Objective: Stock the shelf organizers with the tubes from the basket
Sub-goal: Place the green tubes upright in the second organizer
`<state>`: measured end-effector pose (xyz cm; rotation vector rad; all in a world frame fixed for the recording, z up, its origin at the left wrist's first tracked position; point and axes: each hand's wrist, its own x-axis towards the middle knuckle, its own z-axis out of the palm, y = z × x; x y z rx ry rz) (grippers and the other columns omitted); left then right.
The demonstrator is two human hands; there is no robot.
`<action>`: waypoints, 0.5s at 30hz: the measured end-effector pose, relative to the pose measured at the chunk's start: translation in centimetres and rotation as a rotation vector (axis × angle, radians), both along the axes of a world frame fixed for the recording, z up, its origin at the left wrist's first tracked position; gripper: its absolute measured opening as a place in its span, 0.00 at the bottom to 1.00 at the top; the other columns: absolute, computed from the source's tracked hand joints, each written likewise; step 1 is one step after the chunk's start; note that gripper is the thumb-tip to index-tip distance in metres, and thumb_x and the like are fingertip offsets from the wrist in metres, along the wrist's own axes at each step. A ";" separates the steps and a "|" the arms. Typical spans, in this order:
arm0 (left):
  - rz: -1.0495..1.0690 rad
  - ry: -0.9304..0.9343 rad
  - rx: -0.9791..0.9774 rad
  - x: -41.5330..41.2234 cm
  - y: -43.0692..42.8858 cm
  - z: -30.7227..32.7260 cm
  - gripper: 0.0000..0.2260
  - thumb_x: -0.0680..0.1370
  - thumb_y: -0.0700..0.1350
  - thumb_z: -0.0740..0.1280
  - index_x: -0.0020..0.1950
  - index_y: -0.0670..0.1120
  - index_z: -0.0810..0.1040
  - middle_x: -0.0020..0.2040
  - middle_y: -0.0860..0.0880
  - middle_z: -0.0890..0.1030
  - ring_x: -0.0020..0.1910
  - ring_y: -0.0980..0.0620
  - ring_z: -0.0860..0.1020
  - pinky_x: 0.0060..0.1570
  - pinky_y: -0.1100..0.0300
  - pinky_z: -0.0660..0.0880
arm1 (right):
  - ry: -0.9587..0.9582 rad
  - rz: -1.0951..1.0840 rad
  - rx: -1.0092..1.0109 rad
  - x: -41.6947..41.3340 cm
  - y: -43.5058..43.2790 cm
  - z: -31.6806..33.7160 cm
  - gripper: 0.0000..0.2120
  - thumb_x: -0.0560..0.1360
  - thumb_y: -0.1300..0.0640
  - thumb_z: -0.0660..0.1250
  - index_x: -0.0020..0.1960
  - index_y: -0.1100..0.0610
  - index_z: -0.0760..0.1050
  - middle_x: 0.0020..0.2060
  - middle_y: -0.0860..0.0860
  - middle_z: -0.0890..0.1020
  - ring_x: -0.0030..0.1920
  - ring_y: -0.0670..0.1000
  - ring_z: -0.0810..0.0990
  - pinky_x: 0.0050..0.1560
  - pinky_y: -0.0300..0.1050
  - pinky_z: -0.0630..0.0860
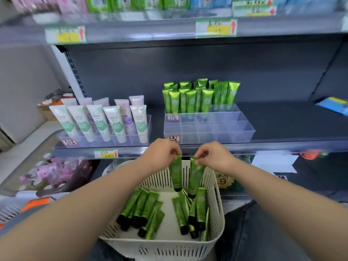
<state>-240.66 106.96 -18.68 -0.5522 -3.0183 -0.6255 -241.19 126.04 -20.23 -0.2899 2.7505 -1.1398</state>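
My left hand (162, 152) pinches the crimped top of a green tube (176, 173) that hangs cap down over the white slotted basket (219, 213). My right hand (213, 155) pinches a second green tube (195, 176) the same way, just to the right. Several more green tubes with black caps (145, 210) lie in two loose groups on the basket floor. On the shelf above, a clear divided organizer (207, 129) holds several green tubes (197, 97) upright in its back rows. Its front compartments hold nothing.
A second clear organizer (143, 137) at the left holds several pale tubes (101, 119). Price tags run along the shelf edges (106, 153). A blue packet (334, 105) lies at the far right. Pink packaged goods (54, 170) sit on the lower left shelf.
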 end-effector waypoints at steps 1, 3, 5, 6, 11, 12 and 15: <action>-0.006 0.018 0.001 -0.2 0.5 0.7 0.08 0.74 0.39 0.68 0.51 0.48 0.83 0.49 0.49 0.83 0.49 0.52 0.79 0.49 0.62 0.73 | 0.018 -0.013 -0.011 -0.1 0.5 0.7 0.10 0.67 0.62 0.75 0.35 0.49 0.78 0.30 0.40 0.78 0.32 0.37 0.75 0.31 0.27 0.67; -0.014 0.036 0.009 -0.5 1.3 2.0 0.08 0.75 0.39 0.68 0.51 0.48 0.82 0.48 0.50 0.83 0.49 0.53 0.79 0.50 0.61 0.73 | 0.042 -0.037 -0.047 -0.4 1.4 1.8 0.10 0.68 0.62 0.75 0.34 0.49 0.78 0.31 0.41 0.79 0.33 0.39 0.76 0.34 0.29 0.69; -0.018 0.058 0.012 -1.1 2.4 3.3 0.08 0.75 0.39 0.67 0.50 0.48 0.82 0.46 0.51 0.82 0.45 0.54 0.78 0.47 0.63 0.72 | 0.070 -0.063 -0.079 -0.5 2.7 3.2 0.11 0.68 0.62 0.74 0.34 0.49 0.78 0.31 0.42 0.79 0.33 0.40 0.76 0.33 0.29 0.69; -0.014 0.056 0.017 -1.3 2.5 3.6 0.08 0.75 0.38 0.67 0.50 0.48 0.82 0.44 0.52 0.81 0.44 0.55 0.77 0.45 0.64 0.70 | 0.071 -0.062 -0.089 -0.6 2.8 3.6 0.11 0.68 0.63 0.74 0.34 0.49 0.78 0.30 0.43 0.79 0.32 0.40 0.75 0.30 0.27 0.68; -0.064 0.131 0.019 -3.2 5.1 6.2 0.09 0.75 0.37 0.66 0.52 0.46 0.81 0.47 0.50 0.82 0.44 0.55 0.77 0.43 0.67 0.67 | 0.124 -0.091 -0.127 -1.4 5.3 6.5 0.07 0.69 0.63 0.73 0.37 0.53 0.79 0.34 0.48 0.80 0.36 0.45 0.77 0.37 0.32 0.72; -0.069 0.148 0.028 -3.7 5.6 6.7 0.09 0.75 0.38 0.66 0.53 0.46 0.81 0.48 0.50 0.82 0.46 0.55 0.77 0.44 0.66 0.69 | 0.130 -0.094 -0.135 -1.7 5.8 7.0 0.06 0.70 0.63 0.73 0.38 0.54 0.79 0.35 0.48 0.80 0.37 0.46 0.77 0.39 0.33 0.72; -0.085 0.203 0.035 -5.2 7.0 7.9 0.09 0.76 0.38 0.65 0.53 0.47 0.81 0.49 0.50 0.81 0.45 0.55 0.76 0.46 0.66 0.69 | 0.174 -0.123 -0.154 -2.9 7.1 8.3 0.06 0.69 0.64 0.73 0.38 0.54 0.80 0.34 0.47 0.80 0.37 0.44 0.76 0.38 0.32 0.71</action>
